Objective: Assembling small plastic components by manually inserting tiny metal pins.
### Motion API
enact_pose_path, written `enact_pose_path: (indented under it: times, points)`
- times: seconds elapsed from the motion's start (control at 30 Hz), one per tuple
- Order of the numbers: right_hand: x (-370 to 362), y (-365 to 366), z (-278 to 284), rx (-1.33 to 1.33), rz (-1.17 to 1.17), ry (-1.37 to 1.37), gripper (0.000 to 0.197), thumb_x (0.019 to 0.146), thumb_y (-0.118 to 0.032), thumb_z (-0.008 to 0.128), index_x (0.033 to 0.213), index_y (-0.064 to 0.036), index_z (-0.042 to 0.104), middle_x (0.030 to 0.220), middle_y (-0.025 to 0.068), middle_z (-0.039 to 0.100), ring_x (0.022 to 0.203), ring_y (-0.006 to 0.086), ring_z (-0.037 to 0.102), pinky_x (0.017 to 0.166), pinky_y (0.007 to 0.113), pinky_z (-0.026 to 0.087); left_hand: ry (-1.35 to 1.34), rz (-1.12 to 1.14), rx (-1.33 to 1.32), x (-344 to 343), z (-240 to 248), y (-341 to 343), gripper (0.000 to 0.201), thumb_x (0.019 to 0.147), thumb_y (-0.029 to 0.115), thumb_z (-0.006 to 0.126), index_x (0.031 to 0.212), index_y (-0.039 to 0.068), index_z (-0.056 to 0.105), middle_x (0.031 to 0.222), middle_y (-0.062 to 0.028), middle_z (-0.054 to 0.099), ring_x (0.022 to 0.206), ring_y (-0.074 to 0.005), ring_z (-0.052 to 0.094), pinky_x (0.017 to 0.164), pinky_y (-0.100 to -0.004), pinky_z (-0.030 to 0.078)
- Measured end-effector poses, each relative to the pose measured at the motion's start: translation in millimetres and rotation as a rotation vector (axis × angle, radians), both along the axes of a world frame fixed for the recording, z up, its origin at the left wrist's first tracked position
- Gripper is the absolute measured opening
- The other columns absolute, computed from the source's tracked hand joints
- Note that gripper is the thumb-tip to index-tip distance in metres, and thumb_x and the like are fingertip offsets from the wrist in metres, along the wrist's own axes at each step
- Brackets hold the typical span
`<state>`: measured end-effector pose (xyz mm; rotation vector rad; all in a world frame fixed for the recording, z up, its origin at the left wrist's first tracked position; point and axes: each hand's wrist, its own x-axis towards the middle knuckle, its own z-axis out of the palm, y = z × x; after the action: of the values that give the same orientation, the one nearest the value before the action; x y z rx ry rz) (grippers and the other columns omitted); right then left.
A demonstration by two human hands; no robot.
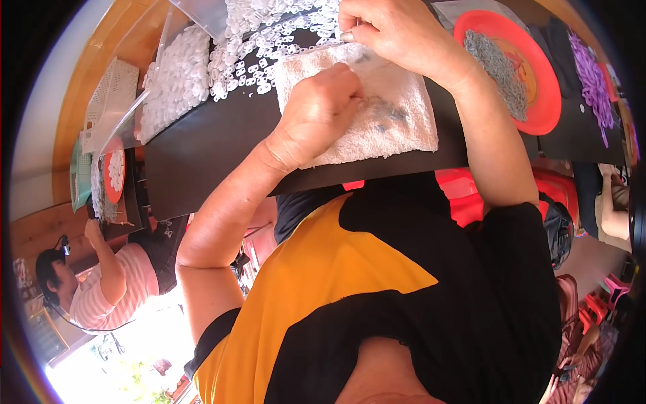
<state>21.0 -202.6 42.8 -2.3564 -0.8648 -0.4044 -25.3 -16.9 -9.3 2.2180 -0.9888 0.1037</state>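
- Our left hand [321,108] fingers pinch together on small grey metal parts [387,111] lying on the white towel [404,128].
- Our right hand [393,30] fingertips close on one small part beyond, near the white plastic pieces [269,37].
- The left hand is nearer the parts.

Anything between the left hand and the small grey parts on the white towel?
Nothing visible. The left hand is already down on the white towel, fingertips right at the small grey parts. The right hand works at the towel's far edge, off to the side.
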Motion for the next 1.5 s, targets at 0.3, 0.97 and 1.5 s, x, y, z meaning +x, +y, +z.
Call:
enact_pose_path:
  times: [0.3, 0.97, 1.5]
  points:
    - [-6.1, -3.1, 5.7, 0.151, 0.181, 0.305, 0.008, 0.083, -0.008, 0.059, 0.083, -0.001, 0.061, 0.071, 0.0106, 0.06, 0.067, 0.0233, 0.059, 0.063, 0.034, 0.046, 0.956, 0.345, -0.725, -4.1, 18.8, 14.9, 0.016, 0.093, 0.012, 0.058, 0.093, -0.003, 0.062, 0.075, -0.0059, 0.06, 0.059, -0.011, 0.052, 0.05, -0.0224, 0.039]
    - [-5.8, 20.5, -17.8, 0.466, 0.237, 0.822, 0.02, 0.09, -0.018, 0.06, 0.078, -0.0021, 0.063, 0.061, 0.0017, 0.057, 0.057, 0.0073, 0.052, 0.053, 0.023, 0.038, 0.579, 0.347, -0.901, -11.7, -2.5, 16.0, 0.01, 0.087, -0.001, 0.064, 0.096, -0.004, 0.063, 0.078, -0.0055, 0.063, 0.063, -0.0085, 0.056, 0.052, -0.0208, 0.043]
    - [1.4, 15.5, -21.0, 0.305, 0.124, 0.491, 0.006, 0.087, -0.004, 0.056, 0.09, 0.0002, 0.06, 0.067, -0.0027, 0.05, 0.065, 0.005, 0.047, 0.06, 0.022, 0.039, -0.102, 0.368, -0.126, -5.2, -16.5, 23.5, 0.014, 0.072, 0.009, 0.073, 0.078, 0.006, 0.061, 0.084, -0.0075, 0.056, 0.084, -0.0287, 0.059, 0.067, -0.0395, 0.051]
